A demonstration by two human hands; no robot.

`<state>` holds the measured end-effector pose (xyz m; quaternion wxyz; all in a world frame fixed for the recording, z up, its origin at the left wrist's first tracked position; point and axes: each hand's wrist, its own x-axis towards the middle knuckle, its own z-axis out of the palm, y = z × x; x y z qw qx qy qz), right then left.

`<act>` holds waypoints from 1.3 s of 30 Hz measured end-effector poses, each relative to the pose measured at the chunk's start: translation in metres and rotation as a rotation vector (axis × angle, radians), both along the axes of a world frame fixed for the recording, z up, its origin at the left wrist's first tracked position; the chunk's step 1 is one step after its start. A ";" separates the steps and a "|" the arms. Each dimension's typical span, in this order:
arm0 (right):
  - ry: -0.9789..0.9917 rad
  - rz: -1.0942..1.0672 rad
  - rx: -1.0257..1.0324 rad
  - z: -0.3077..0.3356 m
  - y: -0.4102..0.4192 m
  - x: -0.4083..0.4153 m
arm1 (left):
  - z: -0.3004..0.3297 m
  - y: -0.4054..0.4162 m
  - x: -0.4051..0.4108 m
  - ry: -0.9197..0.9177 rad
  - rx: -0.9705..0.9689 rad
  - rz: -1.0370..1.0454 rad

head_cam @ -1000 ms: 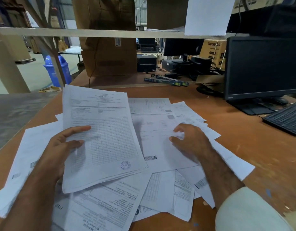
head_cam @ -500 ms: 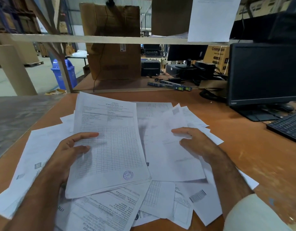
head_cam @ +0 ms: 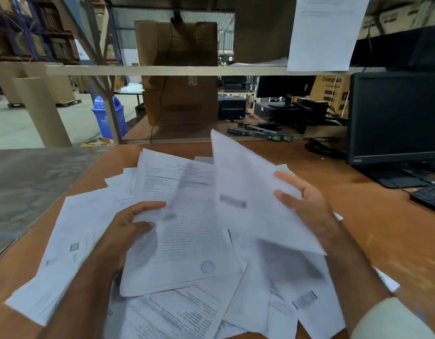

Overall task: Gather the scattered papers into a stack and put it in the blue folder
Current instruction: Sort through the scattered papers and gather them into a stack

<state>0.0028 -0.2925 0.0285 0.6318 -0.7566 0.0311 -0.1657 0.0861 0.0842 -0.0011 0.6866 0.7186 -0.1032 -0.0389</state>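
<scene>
Pinching a lifted sheet [head_cam: 248, 192], right hand [head_cam: 307, 206] nears the stack [head_cam: 182, 231] gripped by left hand [head_cam: 123, 231]; loose papers [head_cam: 72, 241] may slide off the table's [head_cam: 383, 241] near edge.

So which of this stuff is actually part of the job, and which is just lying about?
Part of the job:
- lifted sheet in the right hand
- stamped stack held by the left hand
- scattered papers

Lying about:
- monitor
- keyboard
- cardboard box
- blue bin

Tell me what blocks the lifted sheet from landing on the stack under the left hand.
Nothing visible does. The right hand holds the lifted sheet right beside the stack, whose top is bare except for the left hand at its edge.
</scene>
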 end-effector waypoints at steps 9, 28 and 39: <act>0.095 0.041 -0.356 -0.005 0.027 -0.001 | 0.009 -0.031 -0.021 -0.105 -0.103 -0.130; -0.043 0.071 -0.036 -0.024 0.074 0.013 | 0.005 -0.044 -0.024 -0.158 -0.110 -0.185; 0.529 -0.275 -0.957 -0.020 -0.004 -0.002 | -0.005 -0.019 -0.009 -0.261 -0.010 -0.054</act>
